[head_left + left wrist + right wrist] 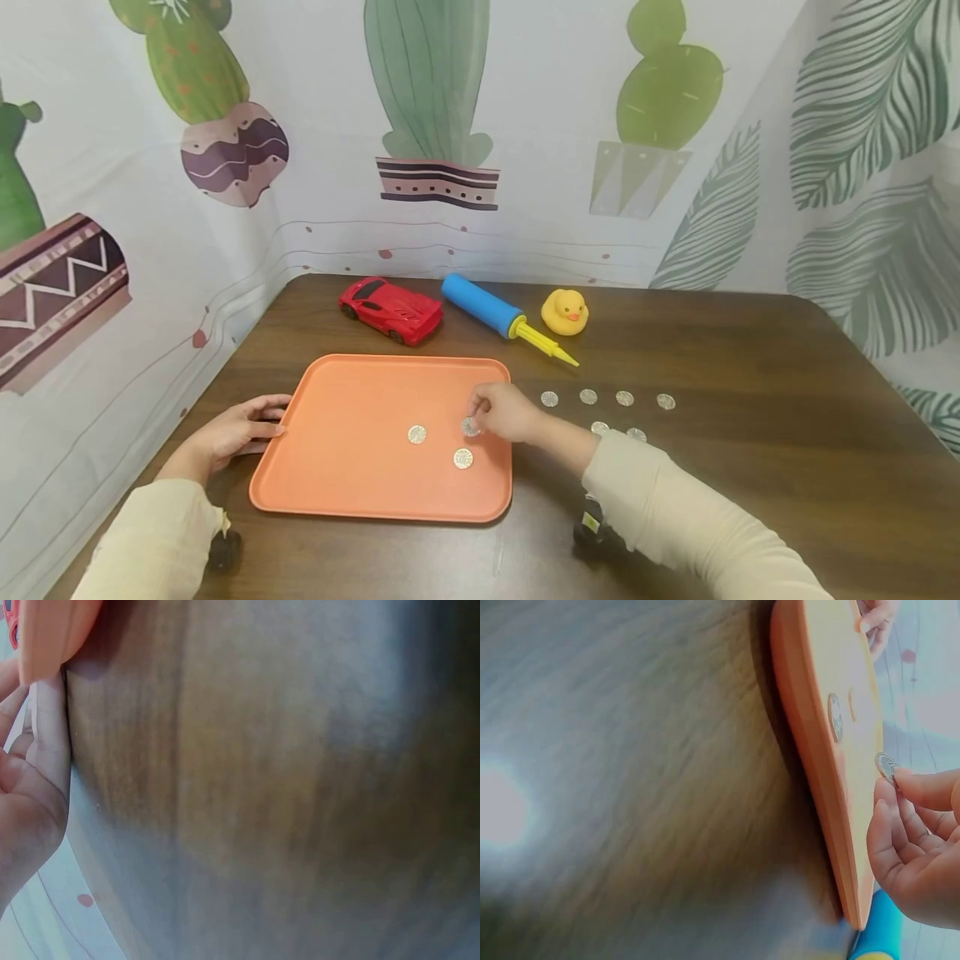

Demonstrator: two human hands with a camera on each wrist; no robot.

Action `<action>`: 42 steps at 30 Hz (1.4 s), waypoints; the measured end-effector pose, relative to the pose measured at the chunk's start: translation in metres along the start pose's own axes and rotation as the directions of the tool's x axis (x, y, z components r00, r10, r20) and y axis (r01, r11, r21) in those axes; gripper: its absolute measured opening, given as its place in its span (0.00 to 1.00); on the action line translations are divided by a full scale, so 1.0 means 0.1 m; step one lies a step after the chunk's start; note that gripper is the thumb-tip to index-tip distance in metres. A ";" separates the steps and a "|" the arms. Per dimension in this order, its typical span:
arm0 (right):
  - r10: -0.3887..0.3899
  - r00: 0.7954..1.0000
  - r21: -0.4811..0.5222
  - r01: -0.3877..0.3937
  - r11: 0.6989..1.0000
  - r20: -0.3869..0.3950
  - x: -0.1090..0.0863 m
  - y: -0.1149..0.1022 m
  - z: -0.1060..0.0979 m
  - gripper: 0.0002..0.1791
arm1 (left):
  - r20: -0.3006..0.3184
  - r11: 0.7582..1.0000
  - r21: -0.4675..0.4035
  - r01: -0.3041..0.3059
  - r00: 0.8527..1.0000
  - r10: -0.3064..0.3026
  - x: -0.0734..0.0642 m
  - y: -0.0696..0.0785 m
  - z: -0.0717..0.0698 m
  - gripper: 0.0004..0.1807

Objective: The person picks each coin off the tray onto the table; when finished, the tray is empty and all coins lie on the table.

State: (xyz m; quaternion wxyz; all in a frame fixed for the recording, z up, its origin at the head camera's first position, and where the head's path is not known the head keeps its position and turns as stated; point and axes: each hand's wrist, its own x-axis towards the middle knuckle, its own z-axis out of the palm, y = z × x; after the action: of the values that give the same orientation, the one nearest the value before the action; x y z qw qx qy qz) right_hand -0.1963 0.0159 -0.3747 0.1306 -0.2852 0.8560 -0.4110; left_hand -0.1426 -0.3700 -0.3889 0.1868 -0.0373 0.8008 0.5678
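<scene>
My right hand [504, 412] is over the right part of the orange tray [337, 467], pinching a coin [886, 766] between thumb and fingertips. In the right wrist view that coin is tilted, above the tray surface. Two other coins lie flat on the tray: one coin [417, 434] left of the hand, another coin [463, 458] just below it. At the tray's left edge is my left hand [234, 429], its fairly straight fingers touching the rim. The left wrist view catches only part of this hand, beside the tray's corner.
Right of the tray, several coins [588, 397] lie on the brown table [750, 467], some partly covered by the right sleeve. Behind the tray are a red toy car [392, 310], a blue and yellow hand pump [483, 307] and a yellow rubber duck [564, 312]. A cactus-print cloth hangs behind.
</scene>
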 end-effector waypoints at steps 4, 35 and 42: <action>0.029 0.999 0.050 -0.027 0.998 -0.027 -0.07 0.07 -0.10 0.07 | -0.001 1.000 0.005 -0.002 1.000 0.002 0.00 0.01 0.00 0.34; 0.200 0.971 0.281 -0.157 0.947 -0.132 -0.83 0.47 -0.82 0.06 | 0.004 1.000 0.024 0.004 1.000 -0.004 0.00 0.01 0.00 0.36; 0.216 0.962 0.272 -0.166 0.948 -0.165 -1.02 0.63 -0.98 0.09 | 0.005 1.000 0.021 0.005 1.000 -0.005 0.00 0.01 -0.01 0.36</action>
State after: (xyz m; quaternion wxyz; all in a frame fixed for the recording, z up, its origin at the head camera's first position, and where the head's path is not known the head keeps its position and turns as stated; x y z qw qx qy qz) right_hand -0.1829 0.1693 -0.3632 0.1222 -0.1404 0.8282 -0.5287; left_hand -0.1432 -0.3704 -0.3883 0.1907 -0.0360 0.8062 0.5589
